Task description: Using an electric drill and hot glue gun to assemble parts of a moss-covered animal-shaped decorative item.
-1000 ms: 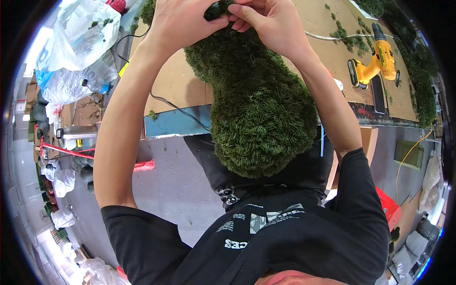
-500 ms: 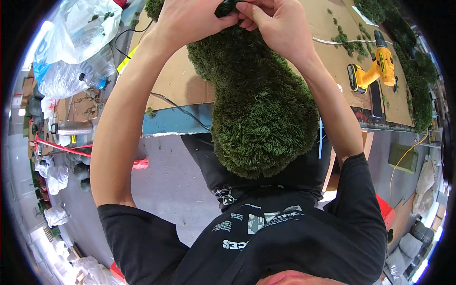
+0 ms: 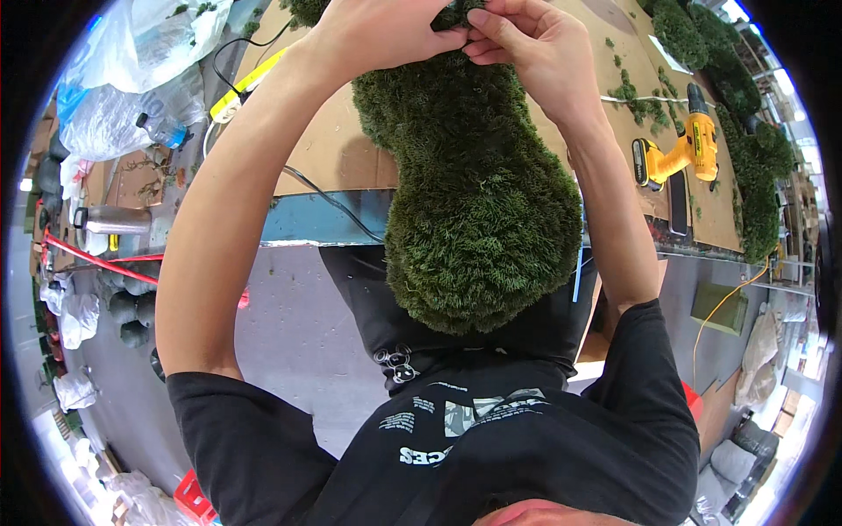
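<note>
A large shaggy form covered in artificial green foliage (image 3: 482, 228) reaches from the worktable over its near edge, above my lap. Its lower end is rounded and its middle narrower. At its far part, near the top of the picture, my left hand (image 3: 386, 33) is closed, thumb pointing right, against a small dark patch (image 3: 452, 16). My right hand (image 3: 539, 44) meets it there from the right, thumb and fingers pinched together. What the fingertips hold is too small and hidden to make out. Part of my left hand is cut off by the upper edge.
On the brown cardboard (image 3: 614, 140), at right, lie a yellow cordless drill (image 3: 684, 149), a dark phone-like slab (image 3: 678, 203) and green sprigs (image 3: 645, 105). Cables (image 3: 329, 197) cross the left side. Plastic bags (image 3: 114, 123), a bottle (image 3: 162, 131) and a metal flask (image 3: 114, 219) are farther left.
The view has shifted slightly, so both hands appear a little farther right and the drill a little farther left. My hands stay together at the same part of the foliage form.
</note>
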Tool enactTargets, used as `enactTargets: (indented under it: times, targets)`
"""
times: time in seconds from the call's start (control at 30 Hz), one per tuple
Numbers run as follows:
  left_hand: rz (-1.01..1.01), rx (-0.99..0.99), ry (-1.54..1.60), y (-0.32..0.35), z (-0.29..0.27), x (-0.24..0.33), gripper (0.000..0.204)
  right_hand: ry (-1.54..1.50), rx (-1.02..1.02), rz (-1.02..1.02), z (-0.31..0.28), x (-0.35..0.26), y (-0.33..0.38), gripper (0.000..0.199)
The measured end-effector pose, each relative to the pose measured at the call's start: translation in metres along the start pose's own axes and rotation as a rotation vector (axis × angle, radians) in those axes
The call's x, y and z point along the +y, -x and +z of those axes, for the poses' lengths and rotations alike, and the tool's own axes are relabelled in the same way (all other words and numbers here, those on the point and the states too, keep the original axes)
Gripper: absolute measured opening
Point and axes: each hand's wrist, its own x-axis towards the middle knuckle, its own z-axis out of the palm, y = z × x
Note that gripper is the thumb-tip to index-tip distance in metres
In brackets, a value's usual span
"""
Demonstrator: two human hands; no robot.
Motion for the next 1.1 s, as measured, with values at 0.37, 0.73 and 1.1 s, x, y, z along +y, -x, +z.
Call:
enactTargets:
  times: [0.37, 0.73, 1.1]
  targets:
    - [0.021, 0.056, 0.022, 0.002, 0.004, -0.003, 0.041, 0.089, 0.081, -0.071, 0.01, 0.004, 0.002, 0.013]
    - [0.018, 0.098, 0.028, 0.002, 0.007, -0.002, 0.039, 0.107, 0.15, -0.137, 0.023, 0.004, 0.007, 0.01]
    - [0.011, 0.111, 0.024, 0.002, 0.005, 0.0, 0.037, 0.414, 0.236, -0.404, 0.02, 0.012, 0.003, 0.014]
